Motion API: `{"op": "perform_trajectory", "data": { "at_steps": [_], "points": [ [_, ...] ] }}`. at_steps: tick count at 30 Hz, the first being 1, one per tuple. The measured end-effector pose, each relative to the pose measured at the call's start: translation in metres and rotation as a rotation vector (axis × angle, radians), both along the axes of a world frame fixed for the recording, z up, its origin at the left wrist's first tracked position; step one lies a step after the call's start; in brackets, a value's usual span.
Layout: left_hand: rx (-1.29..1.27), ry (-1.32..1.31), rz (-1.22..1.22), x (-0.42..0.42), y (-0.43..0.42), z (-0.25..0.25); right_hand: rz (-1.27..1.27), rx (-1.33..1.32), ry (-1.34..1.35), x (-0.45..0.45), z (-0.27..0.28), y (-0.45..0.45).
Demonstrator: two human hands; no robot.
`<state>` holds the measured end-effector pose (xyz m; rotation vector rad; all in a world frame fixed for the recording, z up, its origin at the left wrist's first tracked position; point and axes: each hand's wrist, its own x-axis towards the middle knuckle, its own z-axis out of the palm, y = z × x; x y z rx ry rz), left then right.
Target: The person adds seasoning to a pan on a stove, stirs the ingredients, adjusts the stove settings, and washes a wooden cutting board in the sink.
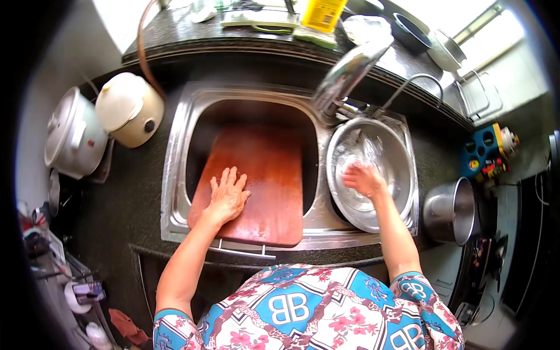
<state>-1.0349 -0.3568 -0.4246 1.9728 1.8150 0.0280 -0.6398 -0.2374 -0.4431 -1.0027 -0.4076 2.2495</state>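
Note:
My left hand (pixel 228 197) lies with its fingers spread flat on a reddish-brown wooden cutting board (pixel 262 169), which looks wet. The board rests tilted in the larger left sink bowl (pixel 195 134), its near end over the sink's front rim. My right hand (pixel 364 178) is over a round metal basin (pixel 402 166) in the right sink bowl, fingers loosely stretched and slightly blurred, with nothing visible in them. Water splashes in the basin beneath the chrome faucet (pixel 353 70). Whether my right fingers touch the water, I cannot tell.
A cream rice cooker (pixel 133 116) and a white lidded pot (pixel 79 140) stand left of the sink. A steel pot (pixel 449 209) and a blue bottle holder (pixel 481 151) are on the right. Behind the faucet, a ledge holds a yellow packet (pixel 322 14) and a dark pan (pixel 411 32).

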Motion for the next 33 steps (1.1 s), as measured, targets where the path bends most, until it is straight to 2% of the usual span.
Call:
{"op": "perform_trajectory", "data": {
  "at_steps": [1,3,5,7,8,9,10,11,12,13,16,17,19,20,22,23,25,27,29,31,33],
  "points": [
    [0.001,-0.006,-0.025,0.007,0.006,-0.004,0.153,0.230,-0.302,-0.046,0.039,-0.007],
    [-0.073,-0.056,-0.053,0.017,0.022,-0.014,0.293,0.289,-0.148,-0.109,0.086,-0.020],
    [-0.102,0.012,-0.064,0.022,0.036,-0.012,0.464,0.388,-0.293,-0.152,0.102,-0.034],
    [-0.066,0.077,-0.110,0.017,0.045,-0.021,0.512,0.590,-0.405,-0.170,0.095,-0.042],
    [-0.061,0.129,-0.110,0.023,0.050,-0.011,0.377,0.805,-0.493,-0.168,0.085,-0.043],
    [-0.063,0.132,-0.116,0.022,0.052,-0.014,0.189,0.687,-0.557,-0.165,0.079,-0.043],
    [0.004,0.070,-0.089,0.018,0.053,-0.022,0.014,0.778,-0.794,-0.153,0.065,-0.039],
    [0.071,0.012,-0.054,0.013,0.052,-0.029,-0.167,0.673,-0.773,-0.131,0.048,-0.034],
    [0.135,0.008,-0.055,0.012,0.054,-0.031,-0.295,0.842,-0.997,-0.100,0.020,-0.026],
    [0.182,-0.044,-0.029,0.006,0.055,-0.043,-0.272,0.634,-0.961,-0.073,0.034,-0.027],
    [0.152,0.104,0.101,-0.009,0.048,-0.040,-0.110,0.172,-1.259,0.012,0.004,-0.027],
    [0.146,0.119,0.119,-0.022,0.045,-0.031,-0.084,0.124,-1.170,0.030,0.010,-0.036],
    [0.042,0.134,0.169,-0.044,0.038,-0.019,-0.076,0.086,-1.367,0.061,-0.002,-0.040],
    [0.135,0.148,0.193,-0.055,0.030,-0.021,-0.062,0.089,-1.360,0.075,-0.012,-0.042],
    [0.120,0.042,0.206,-0.073,0.018,-0.030,-0.252,0.070,-1.135,0.088,-0.031,-0.040],
    [0.099,0.006,0.205,-0.073,0.009,-0.028,-0.235,0.073,-1.129,0.073,-0.024,-0.039],
    [0.120,-0.005,0.259,-0.061,-0.006,-0.015,-0.203,-0.122,-0.402,0.011,0.024,-0.036],
    [0.233,0.079,0.161,-0.048,-0.016,-0.011,0.148,0.075,-0.001,-0.036,0.053,-0.030],
    [0.090,0.055,0.111,-0.029,-0.015,0.009,0.276,0.230,-0.132,-0.106,0.090,-0.033],
    [0.060,0.060,0.131,-0.023,-0.010,0.018,0.456,0.314,-0.340,-0.168,0.107,-0.049],
    [0.031,0.062,0.149,-0.029,-0.010,0.018,0.696,1.069,-0.662,-0.204,0.087,-0.079]
  ]
}}
